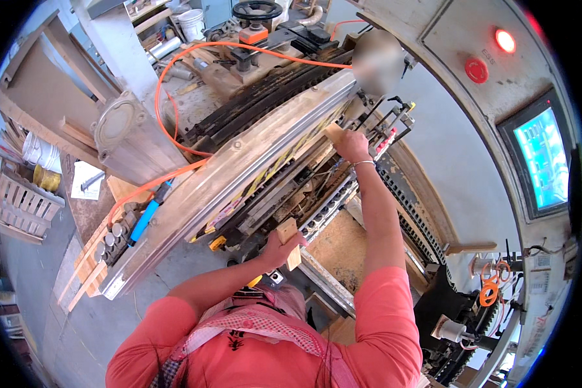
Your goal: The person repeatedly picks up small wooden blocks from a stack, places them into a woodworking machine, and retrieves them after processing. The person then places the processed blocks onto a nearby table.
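Observation:
My left hand grips a short pale wooden block close to my body, at the near edge of a long machine. Part of the block shows above the fingers and part below them. Farther off, my right arm stretches out over the machine bed. A small light-coloured piece of wood sticks out from the fingers of my right hand, which are closed round it. Whether that piece touches the machine is hard to make out. A long metal beam runs diagonally beyond both hands.
A control panel with a lit screen, a red button and a glowing red lamp stands at right. An orange hose loops over the beam. A blue-handled tool lies at the beam's near left end. Chains run along the right.

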A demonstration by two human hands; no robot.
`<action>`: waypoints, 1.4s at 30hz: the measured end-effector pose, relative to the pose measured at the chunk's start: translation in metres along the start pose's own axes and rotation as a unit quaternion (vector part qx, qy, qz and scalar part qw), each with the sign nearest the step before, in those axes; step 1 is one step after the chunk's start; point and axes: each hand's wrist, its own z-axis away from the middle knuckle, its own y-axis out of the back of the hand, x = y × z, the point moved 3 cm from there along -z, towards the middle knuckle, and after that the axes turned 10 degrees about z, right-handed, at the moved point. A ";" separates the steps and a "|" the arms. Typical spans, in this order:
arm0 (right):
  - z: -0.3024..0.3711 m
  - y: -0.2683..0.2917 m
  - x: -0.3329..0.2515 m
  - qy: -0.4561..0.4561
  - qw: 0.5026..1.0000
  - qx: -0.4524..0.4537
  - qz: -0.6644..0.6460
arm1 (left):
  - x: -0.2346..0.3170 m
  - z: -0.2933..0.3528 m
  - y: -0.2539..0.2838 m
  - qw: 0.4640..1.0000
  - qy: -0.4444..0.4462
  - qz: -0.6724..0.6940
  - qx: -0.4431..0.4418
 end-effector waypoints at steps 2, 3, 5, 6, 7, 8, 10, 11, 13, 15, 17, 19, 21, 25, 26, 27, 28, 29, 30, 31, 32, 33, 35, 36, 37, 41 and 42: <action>-0.002 -0.005 0.001 0.015 1.000 0.007 0.017 | 0.001 0.000 0.001 1.000 0.009 -0.029 -0.001; -0.003 -0.007 0.001 0.031 0.999 0.007 0.023 | 0.001 0.000 0.001 0.999 0.014 -0.034 -0.005; -0.004 -0.010 0.001 0.039 0.999 0.003 0.027 | 0.003 0.000 -0.001 1.000 0.000 -0.019 -0.008; -0.003 -0.010 0.002 0.037 0.999 0.011 0.011 | 0.005 0.001 -0.002 0.999 -0.027 -0.037 -0.010; -0.003 -0.010 0.002 0.036 0.999 0.018 0.000 | 0.006 0.001 -0.003 1.000 -0.021 -0.018 -0.012; -0.002 -0.009 0.003 0.033 0.999 0.020 -0.007 | 0.005 0.001 -0.004 1.000 -0.001 0.015 -0.001; 0.000 -0.006 0.002 0.021 0.999 0.021 -0.021 | 0.005 0.001 -0.004 0.999 0.012 0.032 0.013; 0.001 -0.005 0.002 0.021 0.999 0.025 -0.019 | 0.008 0.001 -0.004 0.999 -0.029 -0.021 -0.011; 0.003 -0.001 0.002 0.023 0.999 0.032 -0.016 | 0.007 0.000 -0.003 0.999 -0.014 -0.023 -0.024; 0.004 0.000 0.002 0.025 0.999 0.036 -0.013 | 0.006 0.001 -0.003 1.000 -0.012 -0.009 -0.017; 0.003 0.000 0.001 0.028 0.999 0.018 -0.018 | 0.004 0.001 -0.004 1.000 -0.011 0.028 0.006; 0.002 -0.001 0.001 0.027 0.999 0.015 -0.019 | 0.005 0.002 -0.005 1.000 -0.014 0.024 0.008; 0.002 0.000 0.001 0.021 0.999 0.027 -0.017 | 0.006 0.002 -0.005 1.000 -0.018 0.018 0.007; 0.003 0.001 0.002 0.022 0.999 0.021 -0.025 | 0.006 0.001 -0.005 1.000 -0.013 0.021 0.007; 0.003 0.001 0.002 0.018 0.999 0.021 -0.028 | 0.005 0.001 -0.004 1.000 -0.012 0.024 0.007; 0.004 0.002 0.002 0.013 0.999 0.021 -0.031 | 0.004 0.001 -0.004 1.000 -0.012 0.027 0.007; 0.004 0.002 0.002 0.016 0.999 0.021 -0.031 | 0.004 0.001 -0.004 0.999 -0.011 0.029 0.007; 0.004 0.003 0.002 0.018 0.999 0.020 -0.030 | 0.003 0.001 -0.003 0.999 -0.011 0.032 0.008; 0.004 0.002 0.002 0.021 0.999 0.020 -0.030 | 0.003 0.001 -0.003 1.000 -0.012 0.028 0.005; 0.004 0.002 0.002 0.025 0.999 0.019 -0.026 | 0.003 0.000 -0.002 1.000 -0.013 0.024 0.002; 0.003 0.001 0.001 0.029 0.999 0.019 -0.021 | 0.003 0.000 -0.002 1.000 -0.013 0.020 -0.001; 0.002 0.001 0.001 0.034 0.999 0.019 -0.017 | 0.002 0.000 -0.002 1.000 -0.011 0.021 0.001; 0.002 0.000 0.001 0.028 0.999 0.025 -0.018 | 0.003 0.000 -0.002 1.000 -0.018 0.011 0.001; 0.002 0.000 0.001 0.025 0.999 0.029 -0.018 | 0.002 0.000 -0.001 1.000 -0.008 0.014 0.001; 0.002 0.000 0.001 0.024 0.999 0.027 -0.019 | 0.003 0.000 -0.001 1.000 -0.010 0.004 -0.005; 0.003 0.001 0.002 0.021 0.999 0.023 -0.023 | 0.003 -0.001 0.000 1.000 -0.023 -0.005 -0.014; 0.003 0.001 0.002 0.023 0.999 0.022 -0.023 | 0.002 0.000 0.000 1.000 -0.006 0.007 -0.008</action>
